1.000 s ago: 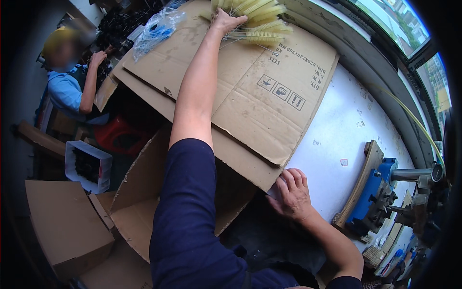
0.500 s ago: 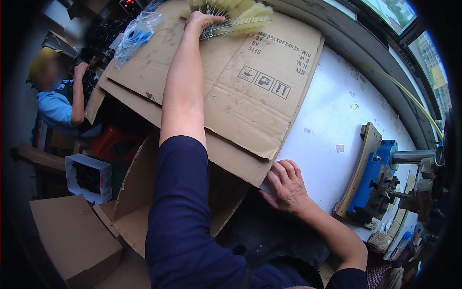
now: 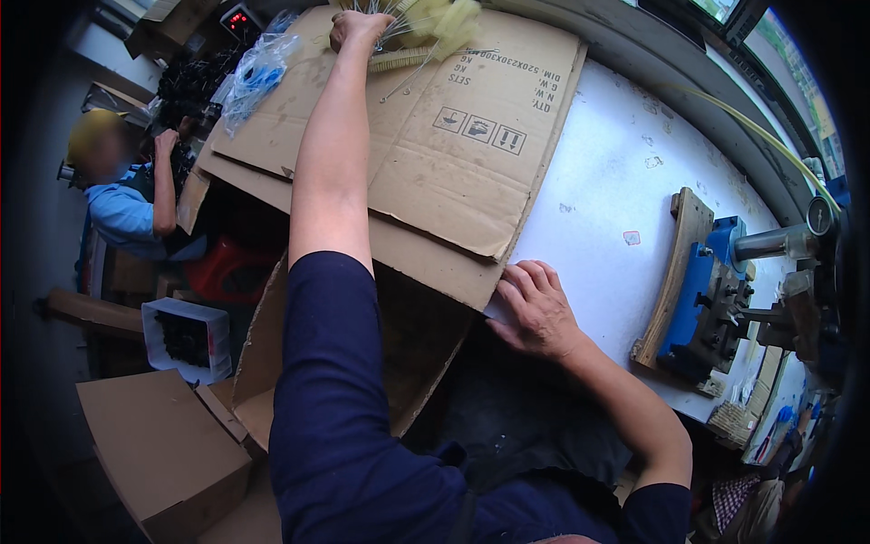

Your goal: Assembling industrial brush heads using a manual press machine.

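My left hand [image 3: 358, 29] reaches to the far end of a flattened cardboard sheet [image 3: 462, 186], closed around the wire stems of a bunch of pale yellow bottle brushes [image 3: 444, 27]. Their bristle ends point right, and some stems stick out loosely over the cardboard; the bunch's top is cut off by the frame. My right hand [image 3: 541, 313] is at the near edge of the white table [image 3: 603, 181], beside the cardboard's corner. Its fingers bend over the tabletop and the thumb sits lower at the edge, so it grips the table edge.
A blue clamping fixture [image 3: 698, 313] with a wooden bar stands at right. A clear plastic bag [image 3: 258, 77] lies on the cardboard's left. Below are an open carton [image 3: 258, 363], another cardboard box [image 3: 163, 444] and a plastic bin [image 3: 222, 335]. A person in blue [image 3: 131, 213] works at left.
My view has turned and shifted slightly. The brushes have shifted in my left hand, with a stem now angling out toward me. My right hand stays at the table edge.
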### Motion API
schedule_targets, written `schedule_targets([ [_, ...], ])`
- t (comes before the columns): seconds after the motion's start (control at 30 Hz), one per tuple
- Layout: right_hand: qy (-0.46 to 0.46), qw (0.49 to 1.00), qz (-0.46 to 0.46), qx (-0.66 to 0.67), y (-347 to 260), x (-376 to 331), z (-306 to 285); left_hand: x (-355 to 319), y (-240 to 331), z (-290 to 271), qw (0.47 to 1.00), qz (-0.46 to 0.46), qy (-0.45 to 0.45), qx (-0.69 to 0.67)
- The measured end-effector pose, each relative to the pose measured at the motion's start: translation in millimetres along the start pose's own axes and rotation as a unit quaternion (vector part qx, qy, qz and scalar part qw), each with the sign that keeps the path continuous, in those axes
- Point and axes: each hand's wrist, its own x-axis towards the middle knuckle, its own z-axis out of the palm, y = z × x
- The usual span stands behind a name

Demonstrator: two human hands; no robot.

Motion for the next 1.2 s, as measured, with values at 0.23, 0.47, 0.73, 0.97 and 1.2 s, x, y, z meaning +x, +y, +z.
schedule_targets([
  [0.23,0.024,1.000,-0.008,0.014,-3.0,0.0,-1.3,-6.7,5.9,-38.3,0.998,-0.001,0.045,-0.040],
  [0.47,0.037,0.999,-0.011,0.007,-3.0,-5.4,-0.4,-79.4,27.2,-64.0,0.993,-0.022,0.052,-0.108],
  [0.73,0.084,0.996,-0.008,0.004,-1.2,-9.3,0.8,-188.0,32.5,-57.6,0.984,0.001,0.054,-0.169],
  [0.97,0.179,0.965,0.094,0.170,12.8,-18.1,8.5,-332.1,21.4,-49.2,0.965,0.006,0.008,-0.263],
  [1.2,0.222,0.703,0.317,0.596,6.0,11.2,-20.7,-440.8,11.3,-67.4,0.934,-0.085,-0.132,-0.320],
])
